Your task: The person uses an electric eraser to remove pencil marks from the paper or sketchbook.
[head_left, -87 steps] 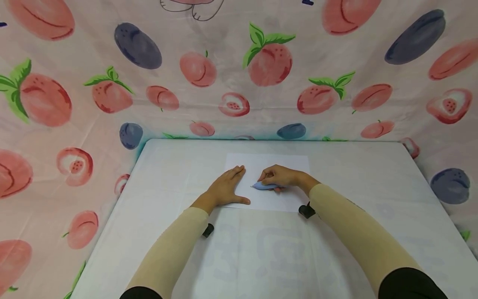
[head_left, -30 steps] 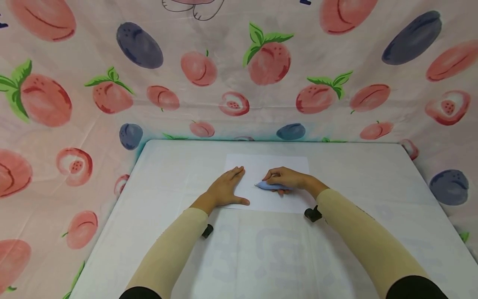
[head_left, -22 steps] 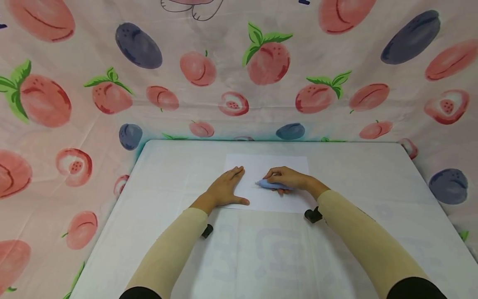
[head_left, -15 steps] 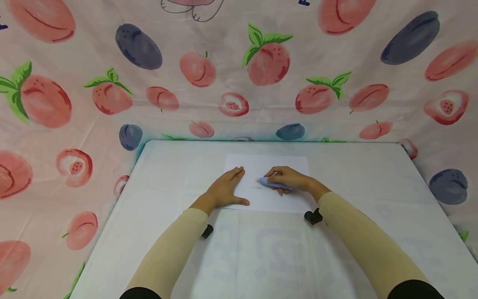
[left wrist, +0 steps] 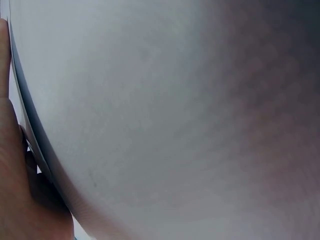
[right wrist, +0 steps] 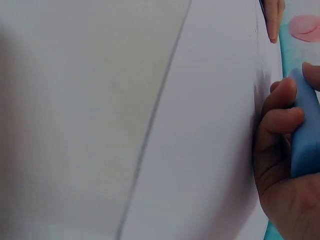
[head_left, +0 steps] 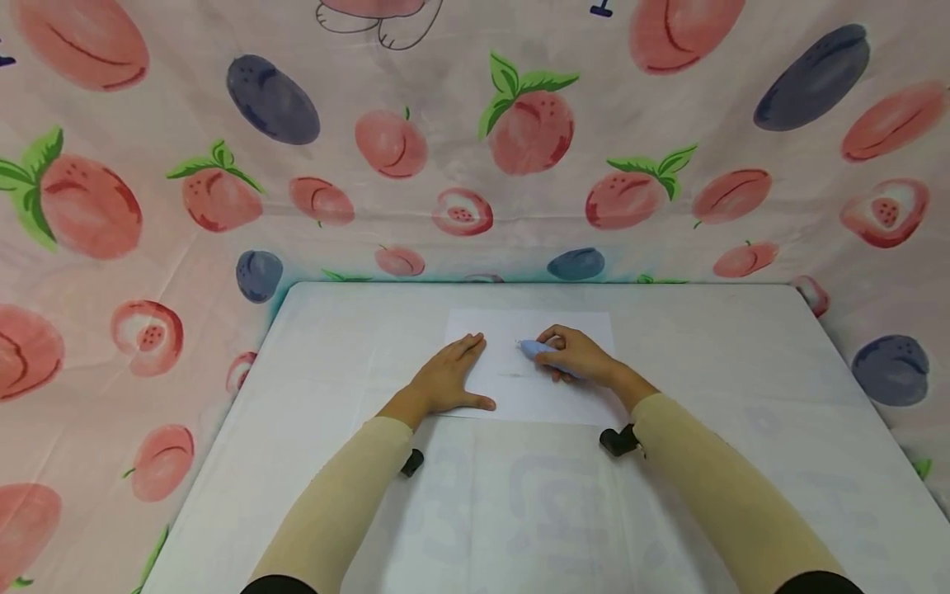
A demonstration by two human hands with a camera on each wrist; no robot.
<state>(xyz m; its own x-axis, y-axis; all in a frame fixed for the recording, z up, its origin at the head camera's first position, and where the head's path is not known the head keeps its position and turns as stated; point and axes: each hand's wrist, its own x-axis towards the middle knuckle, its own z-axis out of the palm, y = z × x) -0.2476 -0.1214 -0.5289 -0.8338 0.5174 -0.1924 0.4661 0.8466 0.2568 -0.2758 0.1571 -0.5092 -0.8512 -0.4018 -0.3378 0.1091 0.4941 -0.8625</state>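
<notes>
My right hand (head_left: 582,355) grips a light-blue tapered tool with a small pale tip, which looks like a correction tape (head_left: 534,350). Its tip points left and away, over a white sheet of paper (head_left: 542,406). In the right wrist view, curled fingers and the thumb hold the blue body (right wrist: 306,135). My left hand (head_left: 448,378) lies flat on the paper's left side, thumb spread out. A faint short line (head_left: 511,375) shows on the sheet between the hands. The left wrist view has only part of that hand (left wrist: 30,200) at its edge.
The paper lies on a white-covered table (head_left: 356,330). Behind and beside the table hangs a pink fruit-print cloth (head_left: 445,91). Small black devices, one (head_left: 619,440) by the right wrist and another (head_left: 412,463) by the left, sit at the sleeves.
My right hand first slid a little rightward with the correction tape, then moved it up and away, its tip turning farther from me. The faint line came into sight. The left hand stayed put.
</notes>
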